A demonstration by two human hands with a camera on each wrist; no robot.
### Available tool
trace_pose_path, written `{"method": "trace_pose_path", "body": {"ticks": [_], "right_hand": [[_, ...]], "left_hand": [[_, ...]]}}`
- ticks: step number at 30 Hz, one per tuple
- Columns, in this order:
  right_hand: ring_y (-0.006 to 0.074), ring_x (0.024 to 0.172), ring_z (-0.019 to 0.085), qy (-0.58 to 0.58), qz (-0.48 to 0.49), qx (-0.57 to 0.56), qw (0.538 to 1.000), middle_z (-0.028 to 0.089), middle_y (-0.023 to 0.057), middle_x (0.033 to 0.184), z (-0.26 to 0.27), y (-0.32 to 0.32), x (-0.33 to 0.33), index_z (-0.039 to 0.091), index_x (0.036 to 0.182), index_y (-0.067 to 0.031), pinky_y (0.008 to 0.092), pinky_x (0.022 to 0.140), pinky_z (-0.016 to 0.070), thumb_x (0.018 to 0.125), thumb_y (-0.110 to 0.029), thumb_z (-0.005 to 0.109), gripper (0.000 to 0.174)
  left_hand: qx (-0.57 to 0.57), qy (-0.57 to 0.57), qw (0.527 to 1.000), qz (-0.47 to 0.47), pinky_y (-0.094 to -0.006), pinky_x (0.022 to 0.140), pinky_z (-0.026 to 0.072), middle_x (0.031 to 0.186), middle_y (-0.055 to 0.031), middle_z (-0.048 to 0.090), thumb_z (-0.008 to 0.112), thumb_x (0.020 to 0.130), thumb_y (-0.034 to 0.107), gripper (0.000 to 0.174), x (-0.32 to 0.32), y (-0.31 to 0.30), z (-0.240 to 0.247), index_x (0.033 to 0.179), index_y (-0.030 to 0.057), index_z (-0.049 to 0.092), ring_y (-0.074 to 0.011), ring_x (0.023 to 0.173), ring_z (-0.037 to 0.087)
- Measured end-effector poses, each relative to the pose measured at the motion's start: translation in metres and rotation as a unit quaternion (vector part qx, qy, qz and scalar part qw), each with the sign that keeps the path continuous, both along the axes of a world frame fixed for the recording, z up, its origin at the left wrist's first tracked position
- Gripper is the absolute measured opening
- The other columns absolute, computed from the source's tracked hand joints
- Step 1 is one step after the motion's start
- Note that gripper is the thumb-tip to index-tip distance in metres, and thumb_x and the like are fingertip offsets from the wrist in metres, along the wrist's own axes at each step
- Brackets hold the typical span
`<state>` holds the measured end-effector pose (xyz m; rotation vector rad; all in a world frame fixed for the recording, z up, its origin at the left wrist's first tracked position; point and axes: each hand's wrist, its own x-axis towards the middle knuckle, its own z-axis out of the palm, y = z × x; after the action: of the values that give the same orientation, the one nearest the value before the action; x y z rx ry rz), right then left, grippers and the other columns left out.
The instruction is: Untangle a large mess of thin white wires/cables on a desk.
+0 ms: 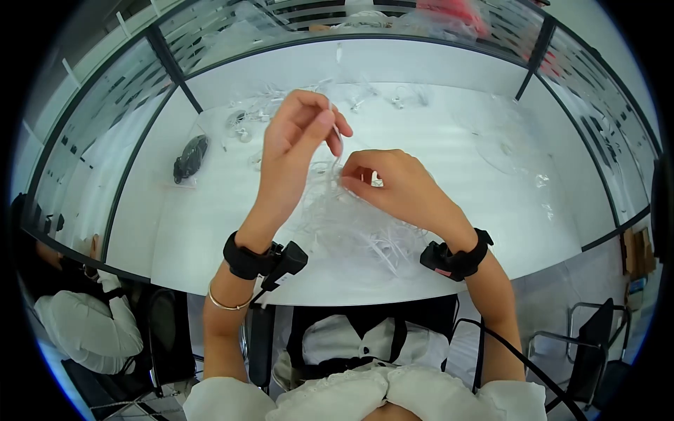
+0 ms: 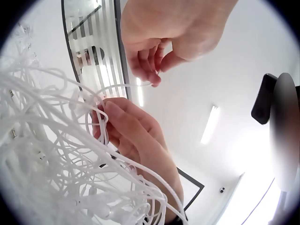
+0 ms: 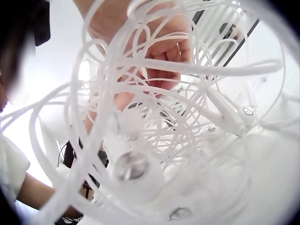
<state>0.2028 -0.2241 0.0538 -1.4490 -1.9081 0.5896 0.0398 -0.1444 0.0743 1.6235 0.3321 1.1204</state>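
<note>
A big tangle of white earphone cables [image 2: 61, 117] hangs under and around my hands, with white earbuds [image 3: 131, 166] that have silver discs on them. My left hand [image 1: 298, 133] is raised above the desk and pinches a thin white strand [image 2: 124, 85] between thumb and fingers. Lower and to the right, my right hand [image 1: 404, 182] holds cables of the tangle between thumb and curled fingers, as the left wrist view shows. The strand runs between the two hands. Loops of cable partly cover the hand in the right wrist view.
On the white desk [image 1: 210, 238], a clear bag with a black bundle [image 1: 191, 158] lies at the left. More white earphones [image 1: 242, 130] and clear plastic are along the back. Low partitions [image 1: 421, 67] enclose the desk. Another person [image 1: 91, 326] sits at the far left.
</note>
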Motion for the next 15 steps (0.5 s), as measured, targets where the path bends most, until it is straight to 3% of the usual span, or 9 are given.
{"method": "trace_pose_path", "body": {"ticks": [2, 4, 5, 8, 10, 15], "right_hand": [[0.0259, 0.078, 0.065, 0.034, -0.007, -0.014, 0.999, 0.067, 0.0102, 0.078, -0.006, 0.000, 0.003, 0.066, 0.089, -0.0047, 0.0349, 0.068, 0.0491, 0.088, -0.023, 0.061, 0.019], [0.0204, 0.076, 0.064, 0.082, -0.006, 0.025, 0.996, 0.067, 0.0071, 0.081, -0.011, 0.005, 0.006, 0.065, 0.088, -0.0036, 0.0336, 0.068, 0.0482, 0.089, -0.020, 0.061, 0.016], [0.0189, 0.075, 0.063, 0.116, -0.006, 0.047, 0.992, 0.067, 0.0061, 0.081, -0.012, 0.007, 0.008, 0.064, 0.088, -0.0035, 0.0333, 0.069, 0.0481, 0.089, -0.019, 0.062, 0.016], [0.0129, 0.075, 0.060, 0.223, 0.013, 0.055, 0.973, 0.064, 0.0030, 0.081, -0.016, 0.010, 0.015, 0.060, 0.092, -0.0027, 0.0289, 0.071, 0.0467, 0.094, -0.018, 0.058, 0.016], [0.0120, 0.076, 0.060, 0.335, 0.033, 0.018, 0.941, 0.064, 0.0030, 0.081, -0.017, 0.011, 0.016, 0.058, 0.094, -0.0024, 0.0265, 0.070, 0.0458, 0.097, -0.019, 0.055, 0.017], [0.0095, 0.075, 0.055, 0.355, 0.061, -0.001, 0.933, 0.060, 0.0017, 0.081, -0.011, 0.005, 0.020, 0.057, 0.096, -0.0035, 0.0259, 0.076, 0.0460, 0.100, -0.020, 0.052, 0.018]], "left_hand": [[-0.001, 0.042, 0.999, -0.006, -0.0269, 0.076, 0.0454, 0.101, -0.0097, 0.064, 0.051, 0.097, 0.013, 0.015, -0.002, 0.000, -0.006, 0.109, 0.0050, 0.054, -0.0120, 0.070, 0.055], [-0.002, 0.050, 0.999, -0.007, -0.0265, 0.079, 0.0457, 0.109, -0.0090, 0.064, 0.051, 0.096, 0.012, 0.019, -0.002, 0.004, -0.014, 0.113, 0.0044, 0.056, -0.0116, 0.072, 0.056], [-0.004, 0.062, 0.998, -0.009, -0.0271, 0.084, 0.0455, 0.121, -0.0074, 0.060, 0.053, 0.093, 0.009, 0.027, -0.005, 0.006, -0.020, 0.120, 0.0043, 0.056, -0.0113, 0.083, 0.058], [0.063, 0.109, 0.991, 0.052, -0.0286, 0.088, 0.0452, 0.125, -0.0069, 0.058, 0.054, 0.093, 0.009, 0.031, -0.007, 0.007, -0.034, 0.124, 0.0047, 0.056, -0.0110, 0.093, 0.056], [0.042, 0.145, 0.988, 0.035, -0.0300, 0.090, 0.0446, 0.124, -0.0052, 0.055, 0.059, 0.092, 0.009, 0.035, -0.010, 0.004, -0.036, 0.127, 0.0085, 0.056, -0.0132, 0.099, 0.057], [0.003, 0.166, 0.986, 0.009, -0.0303, 0.090, 0.0435, 0.121, -0.0063, 0.057, 0.060, 0.092, 0.014, 0.039, -0.009, -0.003, -0.042, 0.130, 0.0068, 0.054, -0.0135, 0.099, 0.056]]}}
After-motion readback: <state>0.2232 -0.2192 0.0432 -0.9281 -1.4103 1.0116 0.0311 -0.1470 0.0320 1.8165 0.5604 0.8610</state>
